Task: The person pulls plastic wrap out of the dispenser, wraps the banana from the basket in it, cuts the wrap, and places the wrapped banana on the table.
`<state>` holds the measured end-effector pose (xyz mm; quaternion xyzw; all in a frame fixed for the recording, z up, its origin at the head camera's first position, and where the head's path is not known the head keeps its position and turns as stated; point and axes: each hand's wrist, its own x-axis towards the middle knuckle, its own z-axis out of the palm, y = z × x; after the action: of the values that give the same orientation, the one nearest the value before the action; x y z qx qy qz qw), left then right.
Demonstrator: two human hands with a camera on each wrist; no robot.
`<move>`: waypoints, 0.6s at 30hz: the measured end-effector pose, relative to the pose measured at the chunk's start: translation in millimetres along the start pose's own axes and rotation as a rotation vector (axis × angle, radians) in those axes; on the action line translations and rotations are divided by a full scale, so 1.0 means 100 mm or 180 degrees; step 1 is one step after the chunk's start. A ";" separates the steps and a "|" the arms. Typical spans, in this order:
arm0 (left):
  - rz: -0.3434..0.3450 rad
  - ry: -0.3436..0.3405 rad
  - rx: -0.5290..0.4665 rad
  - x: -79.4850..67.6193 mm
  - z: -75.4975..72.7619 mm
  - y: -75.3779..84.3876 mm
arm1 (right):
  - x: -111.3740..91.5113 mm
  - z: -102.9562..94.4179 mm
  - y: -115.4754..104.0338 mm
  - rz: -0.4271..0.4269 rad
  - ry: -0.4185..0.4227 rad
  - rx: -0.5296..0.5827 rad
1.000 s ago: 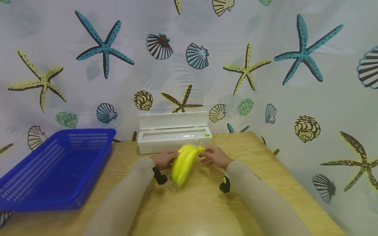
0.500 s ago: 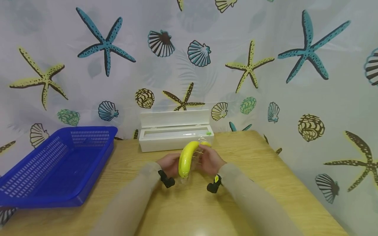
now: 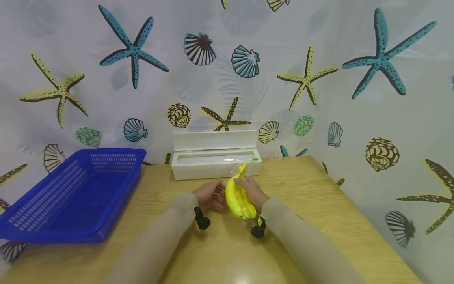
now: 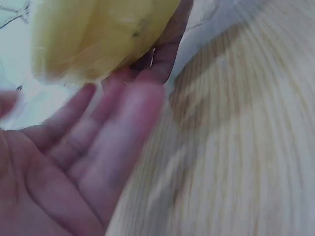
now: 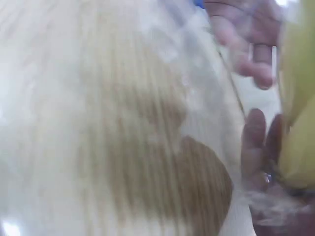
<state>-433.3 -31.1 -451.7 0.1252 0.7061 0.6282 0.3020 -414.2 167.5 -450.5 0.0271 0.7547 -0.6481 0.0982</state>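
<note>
A bunch of yellow bananas (image 3: 237,201), wrapped in clear plastic, is held above the table by my right hand (image 3: 254,192), its thumb across the front near the stem. The stem end points up toward the white box. My left hand (image 3: 210,194) is beside the bunch on its left, palm turned toward it. In the left wrist view the left fingers (image 4: 118,118) are extended and spread under the lower end of the bananas (image 4: 103,39). In the right wrist view the right fingers (image 5: 253,142) lie behind the bananas (image 5: 300,147), and loose plastic film (image 5: 275,206) hangs at their end.
A long white box (image 3: 202,172) with its lid raised stands at the back of the wooden table (image 3: 227,252); a small green tab (image 3: 254,158) shows at its right end. A blue plastic basket (image 3: 103,225) stands on the left. A shell-patterned curtain (image 3: 220,86) hangs behind.
The bunch has been turned over and stood more upright, shifting slightly right. The right hand has moved from the stem to grip its side; the left hand has let go.
</note>
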 end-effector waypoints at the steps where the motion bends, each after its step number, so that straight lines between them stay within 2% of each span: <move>1: 0.0030 -0.0016 0.0053 -0.01 -0.02 0.01 | -0.01 0.01 0.01 -0.0027 0.0051 -0.0107; 6: 0.0104 -0.0252 0.0312 -0.10 0.02 0.03 | -0.04 0.04 0.03 -0.0268 0.0153 -0.0543; 9: 0.0156 -0.0275 0.0578 -0.12 0.02 0.01 | -0.08 0.08 0.01 -0.0380 0.0119 -0.0794; 13: 0.0268 -0.0116 0.0803 -0.20 -0.05 0.03 | -0.14 0.17 -0.10 -0.0600 0.0001 -0.0899; 18: 0.0258 0.0031 0.0665 -0.28 -0.13 0.11 | -0.18 0.18 -0.27 -0.0827 -0.0024 -0.0720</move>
<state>-421.0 -56.0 -433.6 0.1814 0.7635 0.5634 0.2583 -398.7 146.8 -424.0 -0.0843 0.8196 -0.5663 0.0189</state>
